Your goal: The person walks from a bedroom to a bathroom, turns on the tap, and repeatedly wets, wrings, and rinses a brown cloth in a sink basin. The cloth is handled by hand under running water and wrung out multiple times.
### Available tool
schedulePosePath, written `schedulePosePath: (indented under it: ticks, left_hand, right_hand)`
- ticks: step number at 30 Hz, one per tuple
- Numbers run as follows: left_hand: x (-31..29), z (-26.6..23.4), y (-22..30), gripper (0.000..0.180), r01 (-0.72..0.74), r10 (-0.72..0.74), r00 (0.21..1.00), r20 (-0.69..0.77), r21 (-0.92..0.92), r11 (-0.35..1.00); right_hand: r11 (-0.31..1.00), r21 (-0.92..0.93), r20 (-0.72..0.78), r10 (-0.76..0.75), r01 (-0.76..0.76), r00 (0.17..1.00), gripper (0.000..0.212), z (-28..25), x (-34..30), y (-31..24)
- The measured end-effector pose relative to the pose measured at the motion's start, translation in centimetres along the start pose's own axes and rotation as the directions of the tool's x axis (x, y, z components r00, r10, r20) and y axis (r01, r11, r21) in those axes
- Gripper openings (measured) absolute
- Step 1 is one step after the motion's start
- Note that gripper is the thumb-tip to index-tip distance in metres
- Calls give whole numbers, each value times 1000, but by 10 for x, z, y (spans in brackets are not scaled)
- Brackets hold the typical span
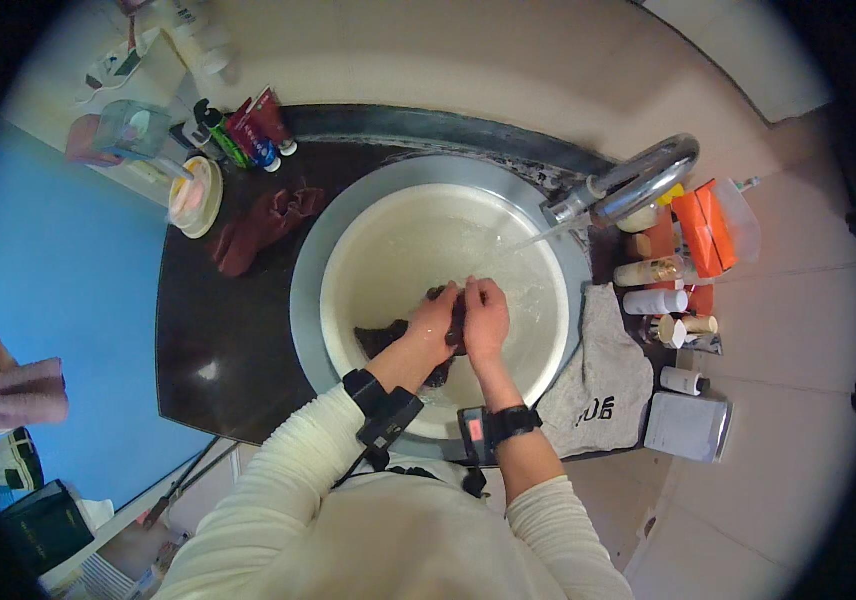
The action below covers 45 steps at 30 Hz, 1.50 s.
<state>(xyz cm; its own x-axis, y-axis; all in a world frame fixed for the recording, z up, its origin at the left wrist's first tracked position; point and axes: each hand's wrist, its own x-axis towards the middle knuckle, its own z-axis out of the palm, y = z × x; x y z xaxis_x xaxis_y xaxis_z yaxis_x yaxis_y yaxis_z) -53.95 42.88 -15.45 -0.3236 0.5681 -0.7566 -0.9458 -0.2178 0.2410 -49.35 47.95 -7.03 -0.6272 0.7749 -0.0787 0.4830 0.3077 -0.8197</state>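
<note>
Both my hands are down in a white round basin [333, 285] that sits inside a grey-blue sink [306, 300]. A dark, wet piece of cloth [380, 338], perhaps a sock, is bunched between them. My left hand [430, 328] closes round its left side, and part of the cloth hangs out beyond the wrist. My right hand [486, 318] grips the other side with bent fingers. Water runs from the chrome faucet [638, 180] into the basin, at the far right of my hands. Cloudy water lies around the cloth.
Left of the sink, a crumpled maroon cloth [258, 235] lies on the dark counter [233, 340]. Behind it stand several tubes [248, 130] and a soap dish [196, 200]. A grey cloth [603, 375] drapes over the right edge, beside several bottles [656, 301] and an orange packet [705, 230].
</note>
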Motion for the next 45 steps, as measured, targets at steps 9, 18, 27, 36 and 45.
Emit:
schedulePosePath:
  ticks: [9, 18, 27, 36, 45]
  left_hand:
    - [-36, 11, 29, 42, -95, 314, 912, -263, 611, 786]
    - [-1, -18, 51, 61, 241, 500, 859, 111, 774, -585]
    - [18, -57, 19, 30, -416, 399, 899, 181, 641, 645]
    - [-44, -15, 45, 40, -217, 500, 866, -33, 875, 433]
    - [-32, 12, 39, 52, 113, 558, 649, 518, 659, -744]
  right_hand:
    - [921, -363, -3, -152, 140, 988, 17, -9, 10, 54]
    - [796, -591, 275, 48, 130, 960, 32, 17, 10, 115]
    - [936, 122, 110, -344, 331, 932, 16, 16, -31, 14]
    - [986, -165, 364, 38, 24, 931, 27, -28, 64, 63]
    - [884, -428, 79, 244, -188, 967, 57, 23, -3, 96]
